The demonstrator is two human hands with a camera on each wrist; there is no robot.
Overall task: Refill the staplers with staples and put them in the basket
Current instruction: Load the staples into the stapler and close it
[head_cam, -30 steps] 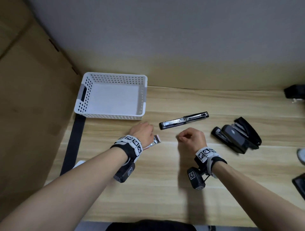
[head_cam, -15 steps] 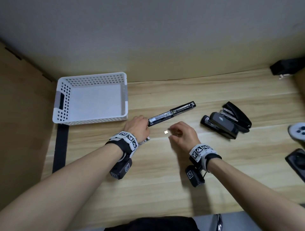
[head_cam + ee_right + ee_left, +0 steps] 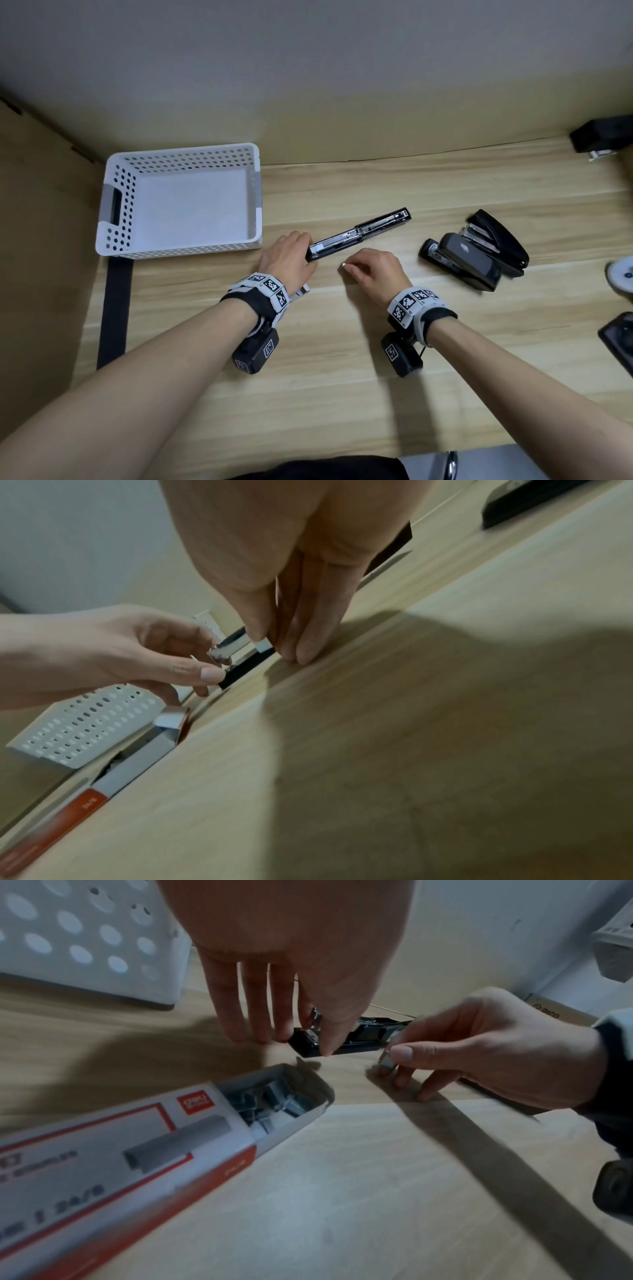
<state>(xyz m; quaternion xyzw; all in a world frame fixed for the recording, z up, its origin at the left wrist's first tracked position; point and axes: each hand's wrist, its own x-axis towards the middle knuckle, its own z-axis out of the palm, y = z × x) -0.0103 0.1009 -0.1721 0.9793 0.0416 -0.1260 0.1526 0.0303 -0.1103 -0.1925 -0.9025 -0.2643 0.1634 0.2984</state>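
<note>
An opened black stapler lies flat on the wooden table, its metal staple channel facing up. My left hand grips its near end between thumb and fingers, as the left wrist view shows at the stapler. My right hand pinches a short strip of staples just right of that end, its other fingertips touching the table. The open red-and-white staple box lies under my left wrist. The white perforated basket stands empty at the back left.
Two more black staplers lie together to the right, one flipped open. A black device sits at the back right. A white controller and a dark object lie at the right edge. A black strip runs along the table's left side.
My left hand left the staple box and took hold of the stapler's near end. My right hand now shows a staple strip in its pinch, close to the stapler. The head view shifted.
</note>
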